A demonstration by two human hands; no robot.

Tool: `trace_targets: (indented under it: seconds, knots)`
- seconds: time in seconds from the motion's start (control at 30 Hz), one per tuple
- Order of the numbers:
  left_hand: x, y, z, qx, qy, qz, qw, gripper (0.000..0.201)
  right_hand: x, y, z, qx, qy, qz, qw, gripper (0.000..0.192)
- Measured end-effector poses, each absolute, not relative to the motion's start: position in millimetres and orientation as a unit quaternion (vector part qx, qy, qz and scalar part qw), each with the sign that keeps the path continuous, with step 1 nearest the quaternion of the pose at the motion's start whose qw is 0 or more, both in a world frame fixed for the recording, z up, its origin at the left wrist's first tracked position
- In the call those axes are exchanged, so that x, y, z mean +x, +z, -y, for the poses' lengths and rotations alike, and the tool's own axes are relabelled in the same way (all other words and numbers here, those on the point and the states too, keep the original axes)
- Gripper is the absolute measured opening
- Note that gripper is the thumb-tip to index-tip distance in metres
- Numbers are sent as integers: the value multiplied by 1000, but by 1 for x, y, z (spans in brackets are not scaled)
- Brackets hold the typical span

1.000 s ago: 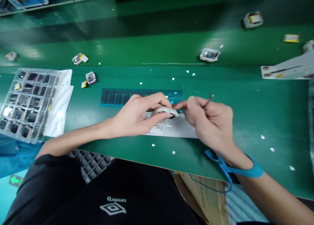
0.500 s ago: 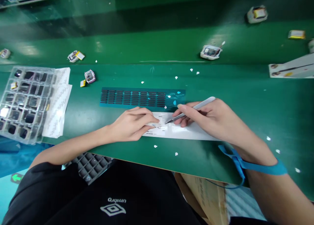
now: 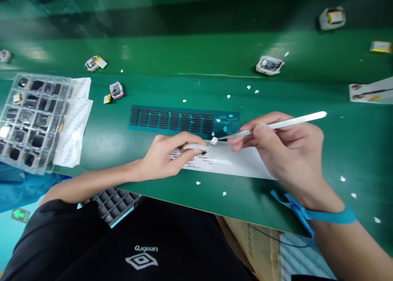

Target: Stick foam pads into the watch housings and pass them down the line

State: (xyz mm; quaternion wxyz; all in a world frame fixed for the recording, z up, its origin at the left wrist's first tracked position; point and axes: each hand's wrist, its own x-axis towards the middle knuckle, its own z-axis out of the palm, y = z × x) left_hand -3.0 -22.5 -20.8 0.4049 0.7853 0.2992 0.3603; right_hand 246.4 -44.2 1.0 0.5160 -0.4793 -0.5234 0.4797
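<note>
My right hand (image 3: 285, 148) grips silver tweezers (image 3: 276, 126), and a tiny white label (image 3: 214, 140) sits pinched at their tip. My left hand (image 3: 167, 154) lies on the green bench and holds a small white part (image 3: 193, 147) down on the white label strip (image 3: 233, 162). Just beyond the hands lies a teal sheet with rows of small black pads (image 3: 181, 120). A blue wrist strap (image 3: 319, 215) circles my right wrist.
A clear tray of small dark parts (image 3: 29, 121) rests on white sheets (image 3: 75, 125) at the left. Several small assemblies lie scattered: one (image 3: 116, 90) near the tray, one (image 3: 268, 65) at centre right. A white box (image 3: 371, 91) is at the right edge.
My right hand turned the tweezers from upright to flat, put the tip to the strip, then lifted a small white label off it. My left hand lowered the white part onto the strip.
</note>
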Motion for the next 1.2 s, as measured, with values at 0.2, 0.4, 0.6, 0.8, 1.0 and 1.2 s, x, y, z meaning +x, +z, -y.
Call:
trace_targets:
  seconds: [0.2,0.4,0.6,0.8,1.0,1.2]
  knots:
    - [-3,-5,32,601,267,-274,702,34,222,2,65,-498,435,544,516,17]
    - [-2,-3,39,579,275,-245,727,42,224,2,66,-468,443,576,502,16]
    - [-2,-5,39,577,273,-250,728,43,223,4,63,-477,446,581,485,18]
    - [-2,-6,41,573,269,-258,730,41,222,5,62,-484,453,578,477,20]
    - [-2,-6,41,575,280,-258,724,41,221,3,62,-482,455,571,485,17]
    - [2,-6,45,567,308,-293,706,29,217,4,64,-480,457,579,474,17]
